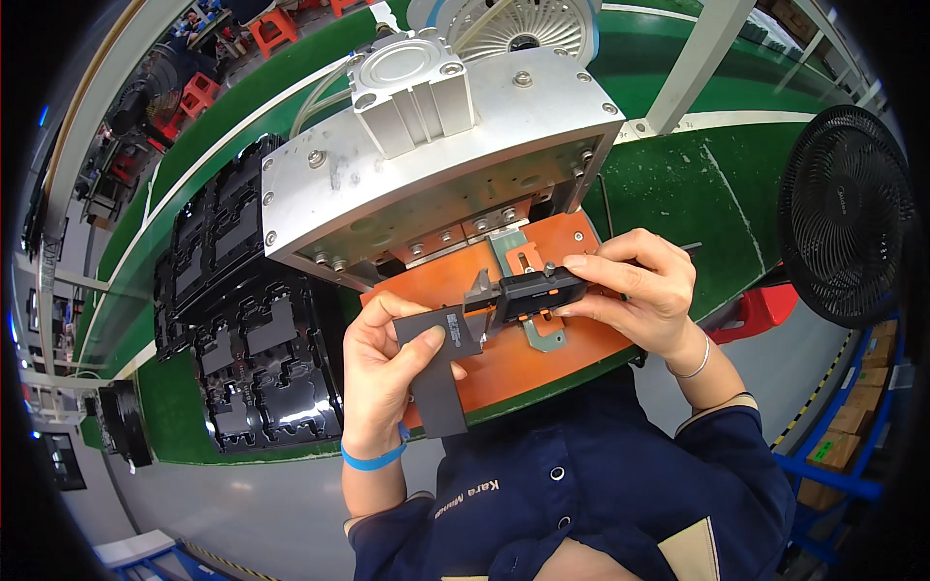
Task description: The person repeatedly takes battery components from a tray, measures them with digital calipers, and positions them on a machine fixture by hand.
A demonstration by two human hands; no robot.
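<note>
My left hand (380, 373) pinches a flat dark L-shaped plate (441, 402) between thumb and fingers. A small printed code sits near its upper edge. My right hand (644, 295) grips a black caliper (544, 292) by its body, thumb and fingers at its right end. The caliper's jaws are by the plate's right edge; whether they touch it I cannot make out. Both things are held above the orange base plate (581, 353) of a metal press fixture (436, 174). A green-grey metal piece (549, 338) lies on that base, partly hidden by the caliper.
Black moulded trays (262, 363) holding dark plates are stacked left of the fixture. The workbench (668, 184) is green. A black fan (845, 215) stands at the right, a white fan (523, 34) behind the fixture. A red stool (765, 310) and shelved boxes (852, 416) are beyond the bench.
</note>
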